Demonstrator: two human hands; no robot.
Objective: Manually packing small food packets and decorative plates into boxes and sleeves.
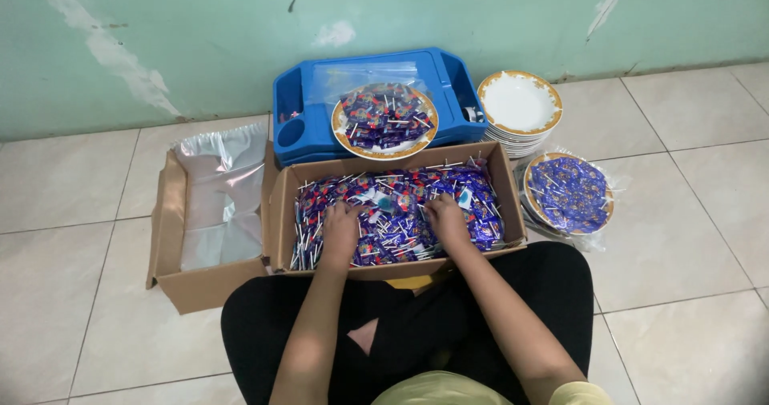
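Both hands are resting palm-down on the lollipops (398, 205) in the cardboard box (280, 213) near my knees: left hand (340, 227) and right hand (445, 219), fingers curled into the heap; grasp unclear. Sticks are pointing every way.

Centre frame: open brown cardboard box (276, 213) filled with blue-purple wrapped lollipops (400, 205). Left – second carton (172, 213), clear plastic liner. Upper centre – clear bag (364, 76) in blue tray (292, 104).
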